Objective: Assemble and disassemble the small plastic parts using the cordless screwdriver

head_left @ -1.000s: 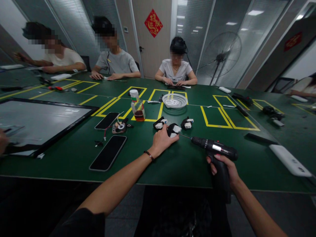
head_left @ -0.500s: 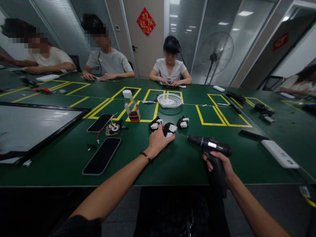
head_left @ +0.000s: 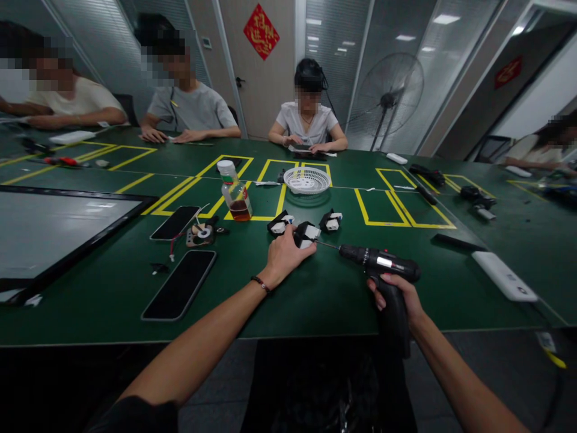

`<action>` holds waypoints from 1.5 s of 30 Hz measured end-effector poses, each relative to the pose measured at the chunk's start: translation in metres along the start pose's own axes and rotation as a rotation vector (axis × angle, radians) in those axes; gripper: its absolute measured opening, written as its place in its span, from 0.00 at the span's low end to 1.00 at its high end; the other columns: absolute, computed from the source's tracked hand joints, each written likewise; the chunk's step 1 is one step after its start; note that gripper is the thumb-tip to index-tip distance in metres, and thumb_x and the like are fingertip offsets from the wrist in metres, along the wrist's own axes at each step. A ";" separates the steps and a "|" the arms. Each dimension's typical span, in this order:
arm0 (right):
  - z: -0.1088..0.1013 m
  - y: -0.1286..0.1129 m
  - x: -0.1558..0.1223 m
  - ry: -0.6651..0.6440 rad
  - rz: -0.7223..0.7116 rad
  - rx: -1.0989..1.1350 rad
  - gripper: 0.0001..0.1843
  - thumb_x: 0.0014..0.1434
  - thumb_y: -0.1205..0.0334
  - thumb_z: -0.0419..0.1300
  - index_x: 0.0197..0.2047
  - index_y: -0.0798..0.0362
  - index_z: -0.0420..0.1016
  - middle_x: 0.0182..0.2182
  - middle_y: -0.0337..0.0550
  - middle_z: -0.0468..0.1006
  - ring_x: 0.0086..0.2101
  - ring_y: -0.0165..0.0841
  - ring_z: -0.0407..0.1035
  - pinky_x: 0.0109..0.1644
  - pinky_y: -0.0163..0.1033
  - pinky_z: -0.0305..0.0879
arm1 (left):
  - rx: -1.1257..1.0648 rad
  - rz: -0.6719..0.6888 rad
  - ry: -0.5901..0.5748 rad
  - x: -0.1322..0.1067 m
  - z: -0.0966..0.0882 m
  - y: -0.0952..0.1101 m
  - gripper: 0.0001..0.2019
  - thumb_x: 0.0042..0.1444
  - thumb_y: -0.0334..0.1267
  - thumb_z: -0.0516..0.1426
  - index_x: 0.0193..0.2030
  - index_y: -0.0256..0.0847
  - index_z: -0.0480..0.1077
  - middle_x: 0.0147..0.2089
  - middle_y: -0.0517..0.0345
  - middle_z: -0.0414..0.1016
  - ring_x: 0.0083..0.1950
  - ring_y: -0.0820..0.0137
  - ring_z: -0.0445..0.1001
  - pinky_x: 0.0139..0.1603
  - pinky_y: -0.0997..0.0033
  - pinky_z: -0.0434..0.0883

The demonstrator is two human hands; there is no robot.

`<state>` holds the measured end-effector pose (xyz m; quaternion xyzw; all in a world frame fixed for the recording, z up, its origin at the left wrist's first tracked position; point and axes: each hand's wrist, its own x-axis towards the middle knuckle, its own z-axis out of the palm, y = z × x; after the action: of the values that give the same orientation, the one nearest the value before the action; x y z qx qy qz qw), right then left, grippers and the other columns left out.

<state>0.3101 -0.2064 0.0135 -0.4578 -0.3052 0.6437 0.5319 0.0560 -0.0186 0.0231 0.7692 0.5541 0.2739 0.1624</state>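
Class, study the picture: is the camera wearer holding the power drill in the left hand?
No, the right hand grips the power drill by its handle, while the left hand holds a black-and-white part.

office workroom: long green table (head_left: 333,307), blinded glass partitions (head_left: 349,72)

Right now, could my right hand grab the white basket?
Probably not: your right hand is wrapped around the drill, whose bit points at the black-and-white part held by your left hand. The white basket, farther across the table, looks uncovered.
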 end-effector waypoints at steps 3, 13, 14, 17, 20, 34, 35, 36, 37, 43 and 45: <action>0.000 -0.001 -0.001 -0.005 0.030 0.012 0.21 0.63 0.50 0.54 0.34 0.59 0.78 0.16 0.42 0.69 0.19 0.30 0.63 0.24 0.34 0.60 | -0.006 0.005 0.003 0.000 0.000 0.000 0.35 0.51 0.63 0.58 0.58 0.39 0.65 0.44 0.43 0.77 0.43 0.54 0.77 0.45 0.58 0.71; -0.003 0.001 0.000 -0.032 0.041 0.026 0.21 0.64 0.51 0.52 0.34 0.59 0.78 0.16 0.43 0.70 0.19 0.31 0.64 0.25 0.34 0.61 | -0.048 0.002 -0.004 0.000 0.002 -0.003 0.36 0.50 0.62 0.58 0.59 0.38 0.64 0.44 0.42 0.76 0.44 0.53 0.77 0.46 0.55 0.70; -0.003 0.001 0.000 -0.033 0.042 0.028 0.21 0.64 0.51 0.52 0.34 0.59 0.78 0.17 0.43 0.70 0.19 0.31 0.64 0.25 0.34 0.61 | -0.049 0.002 -0.004 0.000 0.002 -0.003 0.36 0.50 0.62 0.58 0.59 0.38 0.64 0.44 0.43 0.76 0.44 0.53 0.76 0.46 0.56 0.70; -0.003 0.000 -0.001 -0.022 0.033 0.032 0.21 0.64 0.52 0.52 0.34 0.59 0.78 0.17 0.43 0.70 0.20 0.31 0.64 0.26 0.34 0.61 | -0.054 0.008 -0.009 -0.001 0.001 -0.002 0.35 0.50 0.62 0.59 0.58 0.39 0.64 0.45 0.43 0.76 0.44 0.54 0.76 0.45 0.57 0.70; -0.002 -0.001 -0.002 -0.023 0.039 0.023 0.21 0.65 0.51 0.52 0.35 0.59 0.78 0.17 0.44 0.70 0.20 0.32 0.64 0.26 0.35 0.61 | -0.063 0.003 -0.014 -0.002 -0.002 -0.002 0.35 0.50 0.62 0.59 0.57 0.39 0.64 0.45 0.44 0.76 0.43 0.55 0.76 0.43 0.59 0.70; -0.001 0.000 -0.002 -0.012 0.025 0.013 0.21 0.64 0.51 0.52 0.34 0.59 0.78 0.17 0.44 0.70 0.20 0.32 0.62 0.26 0.35 0.61 | -0.098 0.015 0.002 -0.001 0.001 -0.007 0.35 0.48 0.63 0.60 0.56 0.42 0.64 0.44 0.46 0.77 0.42 0.55 0.76 0.42 0.59 0.69; 0.000 0.000 -0.002 -0.011 0.019 0.011 0.21 0.65 0.52 0.52 0.34 0.59 0.78 0.17 0.44 0.70 0.20 0.32 0.62 0.26 0.35 0.61 | -0.101 0.017 0.002 -0.001 0.001 -0.007 0.35 0.48 0.63 0.60 0.56 0.42 0.64 0.44 0.46 0.77 0.42 0.56 0.76 0.42 0.59 0.69; 0.000 0.000 -0.002 -0.008 0.015 0.013 0.21 0.65 0.52 0.52 0.34 0.59 0.78 0.17 0.44 0.70 0.20 0.32 0.62 0.26 0.35 0.61 | -0.103 0.018 -0.001 -0.001 0.001 -0.007 0.35 0.48 0.63 0.60 0.56 0.42 0.64 0.44 0.46 0.77 0.42 0.56 0.76 0.42 0.59 0.69; 0.000 0.000 -0.003 -0.004 0.017 0.017 0.20 0.65 0.52 0.52 0.34 0.59 0.78 0.17 0.44 0.70 0.20 0.31 0.62 0.26 0.35 0.61 | -0.104 0.020 -0.005 -0.001 0.001 -0.007 0.35 0.48 0.63 0.60 0.57 0.42 0.64 0.44 0.46 0.77 0.42 0.56 0.76 0.42 0.60 0.69; -0.002 0.002 -0.002 -0.007 0.039 0.022 0.20 0.64 0.51 0.53 0.34 0.58 0.77 0.17 0.43 0.70 0.20 0.31 0.62 0.26 0.35 0.61 | -0.086 0.025 0.000 -0.002 0.001 -0.007 0.34 0.49 0.62 0.59 0.56 0.41 0.65 0.42 0.47 0.77 0.42 0.56 0.76 0.42 0.61 0.69; -0.003 0.002 -0.002 -0.007 0.042 0.028 0.20 0.64 0.51 0.53 0.35 0.58 0.77 0.17 0.43 0.70 0.20 0.31 0.62 0.25 0.35 0.61 | -0.079 0.021 0.000 -0.002 0.000 -0.006 0.34 0.49 0.62 0.60 0.57 0.41 0.64 0.43 0.47 0.77 0.43 0.56 0.76 0.42 0.61 0.69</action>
<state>0.3123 -0.2094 0.0107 -0.4543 -0.2886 0.6605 0.5236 0.0513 -0.0187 0.0191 0.7678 0.5349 0.2972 0.1898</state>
